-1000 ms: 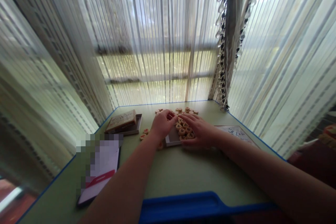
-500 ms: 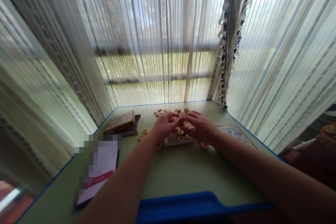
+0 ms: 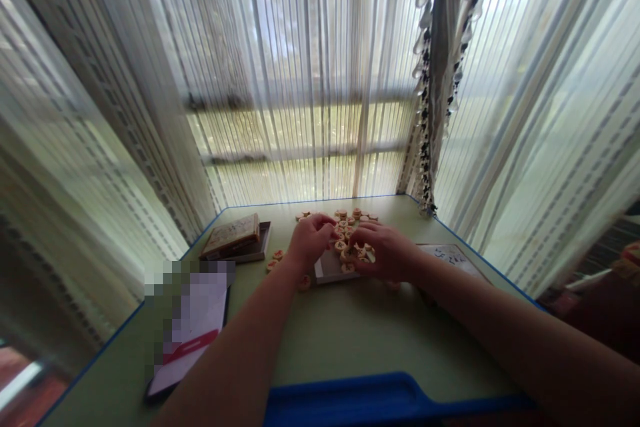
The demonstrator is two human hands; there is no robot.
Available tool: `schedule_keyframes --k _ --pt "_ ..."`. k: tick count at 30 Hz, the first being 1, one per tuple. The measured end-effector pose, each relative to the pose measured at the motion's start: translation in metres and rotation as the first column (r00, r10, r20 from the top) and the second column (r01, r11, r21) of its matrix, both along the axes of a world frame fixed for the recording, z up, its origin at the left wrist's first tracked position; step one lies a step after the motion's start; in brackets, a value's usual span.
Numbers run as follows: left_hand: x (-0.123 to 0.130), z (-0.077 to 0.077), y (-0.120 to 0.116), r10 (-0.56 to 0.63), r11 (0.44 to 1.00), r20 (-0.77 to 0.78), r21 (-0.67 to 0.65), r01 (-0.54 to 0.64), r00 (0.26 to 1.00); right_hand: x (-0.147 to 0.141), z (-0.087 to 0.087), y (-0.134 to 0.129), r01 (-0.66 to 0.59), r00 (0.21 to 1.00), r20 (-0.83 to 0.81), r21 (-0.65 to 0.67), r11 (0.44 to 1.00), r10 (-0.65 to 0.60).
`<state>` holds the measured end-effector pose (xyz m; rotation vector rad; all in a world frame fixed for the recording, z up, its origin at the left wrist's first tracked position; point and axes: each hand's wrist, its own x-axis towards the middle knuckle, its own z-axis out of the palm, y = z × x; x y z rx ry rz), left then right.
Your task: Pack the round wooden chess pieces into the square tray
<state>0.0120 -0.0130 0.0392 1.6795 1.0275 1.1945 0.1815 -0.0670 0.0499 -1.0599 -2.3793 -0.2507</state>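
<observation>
Round pale wooden xiangqi pieces, some with red characters, lie in and around a shallow white box tray at mid-table. My left hand is over the tray's left side, its thumb and fingers bent close together beside the pieces; anything between the tips is too small to make out. At the tray's right side, my right hand arches over several pieces, fingers and thumb apart. Those fingers partly cover the pieces under them. A few loose pieces rest on the table left of my left hand.
A worn box lid leans on an open box at the back left. A tablet-like flat thing, partly pixelated, lies at the left. A printed sheet is by my right forearm. A blue tray edge runs along the front; curtains hang behind.
My hands were together over the tray, fingertips touching. They have since drawn apart; the right hand moved down and right, exposing more pieces between them.
</observation>
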Motion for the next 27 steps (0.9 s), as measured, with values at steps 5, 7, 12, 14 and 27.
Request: schedule_keyframes --k 5,7,12,14,27 --pt "-0.004 -0.007 0.006 0.065 0.995 -0.109 0.086 -0.055 0.992 -0.001 0.000 -0.003 -0.077 0.994 0.075 -0.095 0.993 0.084" --pt "-0.005 -0.008 0.006 0.074 0.989 -0.157 0.135 -0.053 0.985 -0.001 -0.001 -0.002 -0.083 0.993 0.078 -0.104 0.991 0.091" --pt "-0.009 -0.006 0.003 0.223 0.936 -0.315 0.332 -0.113 0.923 0.000 0.000 -0.001 -0.093 0.991 0.089 -0.115 0.989 0.104" --pt "-0.010 -0.004 0.001 0.279 0.908 -0.371 0.403 -0.117 0.886 0.001 0.001 -0.001 -0.104 0.989 0.094 -0.115 0.988 0.115" --pt "-0.009 0.000 -0.004 0.358 0.876 -0.517 0.474 -0.088 0.778 -0.001 0.003 -0.002 -0.129 0.983 0.119 -0.080 0.989 0.137"
